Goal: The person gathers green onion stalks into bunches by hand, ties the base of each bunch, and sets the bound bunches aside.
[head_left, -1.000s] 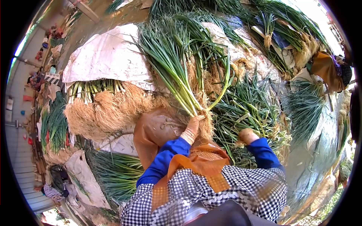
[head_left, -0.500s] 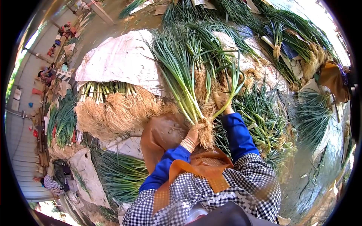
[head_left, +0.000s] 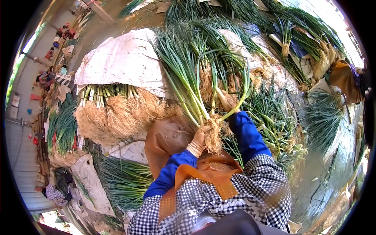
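My left hand (head_left: 197, 141) is closed around the root end of a small bunch of green onions (head_left: 199, 102). Its pale stalks fan upward into long green leaves, and tan roots (head_left: 213, 137) hang over the fingers. Higher up on the right, my right hand (head_left: 227, 101) has its fingers closed at an upright stalk of the same bunch; the exact grip is partly hidden. One stalk bends out to the right, beside that hand. Behind the bunch lie more green onions with tan roots (head_left: 205, 82).
At the left, a white sheet (head_left: 121, 58) partly covers a pile of rooted onions (head_left: 121, 113). Loose leaves and stalks (head_left: 274, 129) lie to my right. Another onion pile (head_left: 123, 182) is at lower left. A brown cover (head_left: 166, 137) lies over my knee. Several people sit far left.
My right hand has shifted slightly up and left along the stalks, its fingers now reaching toward an upright one. My left hand stays at the root end; the whole view has shifted slightly.
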Available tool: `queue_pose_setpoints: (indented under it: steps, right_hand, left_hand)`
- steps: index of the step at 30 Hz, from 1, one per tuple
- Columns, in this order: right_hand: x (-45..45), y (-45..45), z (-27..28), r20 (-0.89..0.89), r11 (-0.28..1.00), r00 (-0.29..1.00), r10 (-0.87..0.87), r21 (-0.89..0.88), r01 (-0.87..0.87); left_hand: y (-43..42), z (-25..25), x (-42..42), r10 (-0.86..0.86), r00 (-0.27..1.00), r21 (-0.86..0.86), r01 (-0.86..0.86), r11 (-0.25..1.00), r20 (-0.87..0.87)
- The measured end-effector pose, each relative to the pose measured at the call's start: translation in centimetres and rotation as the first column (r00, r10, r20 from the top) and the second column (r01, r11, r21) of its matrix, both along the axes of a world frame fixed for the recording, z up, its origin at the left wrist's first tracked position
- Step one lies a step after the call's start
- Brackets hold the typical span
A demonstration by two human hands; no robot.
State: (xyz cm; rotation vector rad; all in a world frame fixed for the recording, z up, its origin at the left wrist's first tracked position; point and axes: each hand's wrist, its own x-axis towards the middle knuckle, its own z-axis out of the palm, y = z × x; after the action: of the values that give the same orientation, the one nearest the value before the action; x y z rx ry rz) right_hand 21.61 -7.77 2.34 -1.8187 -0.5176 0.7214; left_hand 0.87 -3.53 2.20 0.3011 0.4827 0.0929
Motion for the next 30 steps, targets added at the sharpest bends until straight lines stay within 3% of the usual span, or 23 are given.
queue_pose_setpoints:
  steps: [1,3,4,5,7,8,9,10,11,12,13,14,15,17,18,19,20,21,22,23,24,28,30]
  right_hand:
    - [0.2,1.2,0.6,-0.419,0.999,0.908,0.015,0.053,0.008]
    - [-0.2,2.6,-0.4,-0.390,0.959,0.905,0.170,0.277,-0.060]
    - [-0.8,3.0,-1.9,-0.259,0.963,0.966,0.002,0.261,0.068]
    - [-1.6,3.1,-2.9,-0.256,0.963,0.967,0.008,0.261,0.062]
    - [-4.0,2.1,-4.4,-0.551,0.932,0.834,0.007,0.305,0.194]
    - [-5.6,1.0,-4.5,-0.409,0.923,0.912,-0.019,0.344,0.173]
    - [-7.2,-1.0,-4.1,-0.123,0.925,0.992,-0.026,0.374,0.071]
    - [-8.3,-3.4,-3.4,0.121,0.923,0.993,-0.013,0.384,-0.034]
    - [-8.9,-6.1,-2.8,0.257,0.933,0.965,0.052,0.333,-0.139]
    - [-7.9,-7.9,-6.5,-0.031,0.962,0.975,0.222,-0.154,-0.224]
    - [-7.5,-9.5,-5.1,0.062,0.732,0.848,0.527,-0.539,-0.416]
    - [-7.0,-11.0,-3.4,0.046,0.364,0.562,0.826,-0.805,-0.469]
    - [-6.1,-13.1,-3.4,0.181,0.422,0.459,0.870,-0.752,-0.505]
    - [-4.2,-10.3,-1.7,-0.209,0.559,0.747,0.631,-0.546,-0.624]
    - [-4.4,-8.7,0.1,-0.010,0.929,0.944,0.330,-0.173,-0.327]
    - [-3.5,-6.2,-1.6,0.239,0.986,0.962,0.132,0.064,-0.151]
    - [-2.8,-3.9,-2.3,0.259,0.977,0.957,0.130,0.130,-0.168]
    - [-2.6,-1.5,-1.2,0.074,0.986,0.992,0.107,0.123,-0.115]
    - [-2.3,0.9,-0.2,-0.109,0.993,0.992,0.060,0.105,-0.048]
    - [-4.0,2.0,1.6,-0.062,0.925,0.998,-0.024,0.378,0.046]
    - [-3.2,2.1,-0.1,0.151,0.976,0.988,-0.020,0.215,-0.013]
    - [-3.7,2.7,-1.7,0.177,0.962,0.968,-0.178,0.238,0.133]
    - [-4.1,2.6,-1.7,0.179,0.961,0.962,-0.208,0.223,0.166]
  left_hand:
    - [0.0,-0.1,0.0,0.008,1.000,0.008,-0.008,1.000,0.002]
    - [0.2,-1.7,-0.2,0.045,0.991,-0.100,-0.033,0.994,0.123]
    - [0.4,-2.4,-0.3,0.025,0.992,-0.105,-0.012,0.994,0.125]
    - [0.4,-1.9,-0.1,0.031,0.991,-0.105,-0.017,0.994,0.127]
    - [-0.1,-0.7,-0.1,0.065,0.997,-0.043,-0.063,0.997,0.041]
    - [-0.1,-1.2,-0.3,0.063,0.997,-0.046,-0.061,0.997,0.041]
    - [0.0,-1.2,-0.6,0.046,0.997,-0.073,-0.042,0.996,0.054]
    - [0.1,-1.0,-0.8,0.054,0.997,-0.085,-0.050,0.995,0.051]
    - [0.1,-0.6,-0.8,0.060,0.997,-0.096,-0.055,0.994,0.054]
    - [0.1,-0.2,-0.7,0.060,0.997,-0.097,-0.054,0.994,0.058]
    - [0.1,0.2,-0.6,0.079,0.992,-0.090,-0.070,0.993,0.096]
    - [0.1,0.5,-0.4,0.099,0.986,-0.084,-0.088,0.993,0.134]
    - [-0.1,0.7,-0.4,0.104,0.985,-0.085,-0.093,0.992,0.139]
    - [0.2,1.6,-0.2,0.029,0.998,-0.117,-0.023,0.993,0.053]
    - [-0.1,3.0,0.3,-0.002,0.975,-0.129,0.032,0.991,0.222]
    - [-0.5,3.9,0.3,0.055,0.988,-0.064,-0.046,0.997,0.147]
    - [-0.3,1.6,-0.2,0.049,0.995,0.075,-0.055,0.996,0.085]
    - [-0.4,3.3,0.0,0.085,0.994,0.084,-0.092,0.992,0.075]
    - [0.2,2.8,-0.5,-0.030,0.988,0.078,0.018,0.997,0.154]
    - [-0.2,4.2,-0.4,-0.005,0.988,0.056,-0.004,0.998,0.154]
    - [-0.2,4.7,-0.5,-0.002,0.990,0.087,-0.011,0.996,0.144]
    - [-0.3,2.0,-0.6,0.032,0.999,0.022,-0.032,0.999,-0.011]
    - [0.0,1.7,-0.2,0.045,0.998,0.029,-0.046,0.999,0.035]
